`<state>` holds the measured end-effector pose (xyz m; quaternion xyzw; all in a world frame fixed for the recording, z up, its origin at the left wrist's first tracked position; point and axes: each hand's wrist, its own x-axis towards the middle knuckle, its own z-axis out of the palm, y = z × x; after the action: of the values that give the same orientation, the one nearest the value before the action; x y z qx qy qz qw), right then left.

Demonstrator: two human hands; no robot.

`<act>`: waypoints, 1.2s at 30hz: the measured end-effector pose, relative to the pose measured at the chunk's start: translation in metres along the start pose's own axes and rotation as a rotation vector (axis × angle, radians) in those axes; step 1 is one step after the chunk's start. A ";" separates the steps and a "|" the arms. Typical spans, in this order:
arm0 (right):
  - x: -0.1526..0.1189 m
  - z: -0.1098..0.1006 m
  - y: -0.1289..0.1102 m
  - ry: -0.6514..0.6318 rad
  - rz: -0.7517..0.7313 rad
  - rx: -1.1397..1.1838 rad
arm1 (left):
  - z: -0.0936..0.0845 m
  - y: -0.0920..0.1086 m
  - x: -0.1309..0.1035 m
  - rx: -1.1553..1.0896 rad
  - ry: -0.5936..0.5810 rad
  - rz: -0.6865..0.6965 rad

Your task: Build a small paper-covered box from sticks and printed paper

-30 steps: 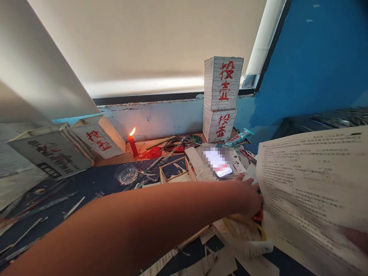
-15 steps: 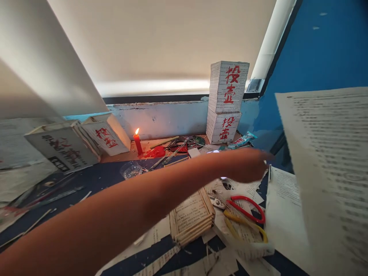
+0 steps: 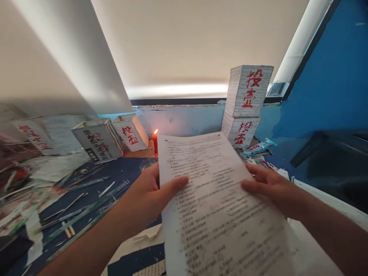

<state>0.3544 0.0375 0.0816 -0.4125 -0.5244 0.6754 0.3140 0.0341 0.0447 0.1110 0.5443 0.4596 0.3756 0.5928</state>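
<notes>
A printed sheet of paper (image 3: 207, 207) is held up in front of me by both hands, tilted toward my view. My left hand (image 3: 155, 184) grips its left edge, thumb on the printed face and fingers behind. On the opposite edge, my right hand (image 3: 267, 186) pinches the sheet between thumb and fingers. Behind the paper's top left corner burns a red candle (image 3: 155, 143). The sheet covers much of the middle of the table.
Two paper-covered boxes with red characters stand stacked (image 3: 244, 107) at the back right, a blue wrapper (image 3: 260, 146) beside them. More such boxes (image 3: 99, 142) lie at the back left. Thin strips and scraps (image 3: 71, 218) litter the dark blue table on the left.
The paper has come from the right to the centre. My left hand, earlier stretched across to the right, now holds its left edge, and my right hand has come into view. The view has turned left.
</notes>
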 end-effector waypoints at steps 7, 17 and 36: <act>0.029 0.039 0.028 0.190 0.078 -0.056 | -0.035 -0.023 0.007 0.825 0.410 0.141; 0.034 0.028 0.007 0.384 -0.225 -1.092 | 0.013 -0.028 0.020 1.222 -0.165 0.348; 0.048 0.021 0.033 0.099 -0.235 -1.108 | 0.003 -0.052 0.027 1.237 -0.237 0.208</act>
<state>0.3138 0.0611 0.0405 -0.4856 -0.8276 0.2396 0.1480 0.0421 0.0629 0.0560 0.8655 0.4677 0.0335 0.1760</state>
